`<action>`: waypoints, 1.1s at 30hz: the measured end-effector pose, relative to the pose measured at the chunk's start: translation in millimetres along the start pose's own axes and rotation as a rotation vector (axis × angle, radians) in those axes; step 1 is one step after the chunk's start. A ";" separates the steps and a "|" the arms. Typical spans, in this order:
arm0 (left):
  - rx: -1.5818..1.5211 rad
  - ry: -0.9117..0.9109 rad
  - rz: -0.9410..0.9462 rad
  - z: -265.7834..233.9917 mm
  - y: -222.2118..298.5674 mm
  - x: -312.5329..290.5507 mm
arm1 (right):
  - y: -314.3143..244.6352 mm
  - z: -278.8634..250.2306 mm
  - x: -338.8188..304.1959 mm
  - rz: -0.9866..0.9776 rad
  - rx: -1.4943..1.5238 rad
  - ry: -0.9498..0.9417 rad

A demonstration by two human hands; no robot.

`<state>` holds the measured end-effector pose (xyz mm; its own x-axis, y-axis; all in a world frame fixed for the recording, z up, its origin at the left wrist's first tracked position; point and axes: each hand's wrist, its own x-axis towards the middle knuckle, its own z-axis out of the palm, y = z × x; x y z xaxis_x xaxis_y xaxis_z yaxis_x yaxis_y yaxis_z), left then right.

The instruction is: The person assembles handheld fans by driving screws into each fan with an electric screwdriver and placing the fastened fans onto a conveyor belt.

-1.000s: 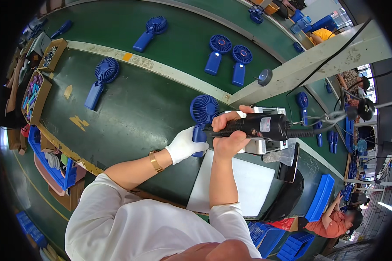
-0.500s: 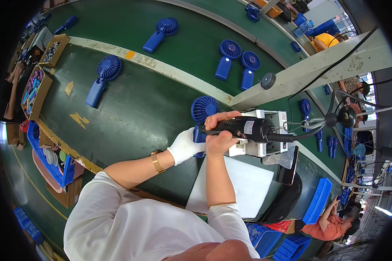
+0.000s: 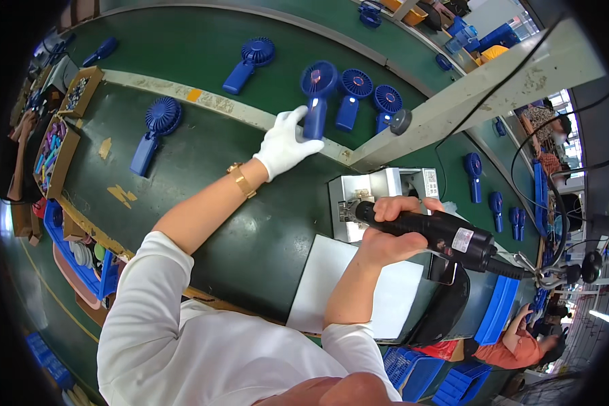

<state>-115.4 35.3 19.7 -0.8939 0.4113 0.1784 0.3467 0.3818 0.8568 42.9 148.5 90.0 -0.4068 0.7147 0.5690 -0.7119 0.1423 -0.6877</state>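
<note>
My left hand (image 3: 287,143), in a white glove, is at the rail of the green conveyor. Its fingers and thumb are at the handle of a blue handheld fan (image 3: 314,116), whose round head points away from me over the belt. Part of the grip is hidden behind the handle. My bare right hand (image 3: 399,233) is wrapped round a black electric screwdriver (image 3: 446,237), held sideways with its cable trailing right. The screwdriver's tip is at the front of a white screw feeder (image 3: 382,183). Another blue fan (image 3: 153,135) lies on the bench to the left.
Several blue fans (image 3: 249,64) lie on the conveyor (image 3: 183,40) beyond the rail. A pale metal post (image 3: 480,95) rises right of my left hand. A white sheet (image 3: 325,284) lies before the feeder. Cardboard boxes of pens (image 3: 54,159) and small parts (image 3: 81,91) stand left.
My left hand has carried the fan forward and up from beside the feeder to the conveyor rail. My right hand has drawn the screwdriver off the fan, rightward, to the feeder.
</note>
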 end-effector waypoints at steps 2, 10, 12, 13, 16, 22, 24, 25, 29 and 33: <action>0.088 -0.270 0.277 1.9 -8.6 -1.1 | 0.1 0.0 1.4 0.015 0.002 -0.003; 0.219 -0.693 0.601 26.0 -2.9 -72.6 | -2.6 -4.5 2.7 0.088 0.077 -0.024; 0.291 -0.707 0.639 28.5 -1.4 -74.3 | -4.1 -4.6 2.4 0.091 0.082 -0.027; 0.365 -0.715 0.672 30.4 -0.9 -75.4 | -5.1 -4.9 2.2 0.099 0.089 -0.035; 0.443 -0.621 0.781 35.6 0.2 -78.1 | -10.6 -6.6 4.1 0.086 0.107 -0.019; 0.653 -0.674 0.872 33.3 15.7 -78.6 | -11.5 -24.8 6.4 0.111 0.301 -0.103; 0.439 -0.472 0.816 20.9 23.7 -74.7 | -12.6 -22.8 4.4 0.222 0.278 -0.048; 0.334 -0.385 0.772 16.6 38.3 -65.9 | -25.9 -16.3 8.8 0.206 0.153 -0.039; 0.106 -0.106 0.832 23.6 117.7 -27.4 | -30.6 -27.1 7.4 0.200 0.259 -0.101; -0.137 -0.156 0.990 58.5 139.2 -6.9 | -26.9 -28.2 5.7 0.167 0.206 -0.163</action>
<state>-44.3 134.0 109.4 -0.1717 0.5990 0.7821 0.8677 -0.2840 0.4081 75.9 168.1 99.0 -0.6029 0.5947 0.5318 -0.7215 -0.1219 -0.6816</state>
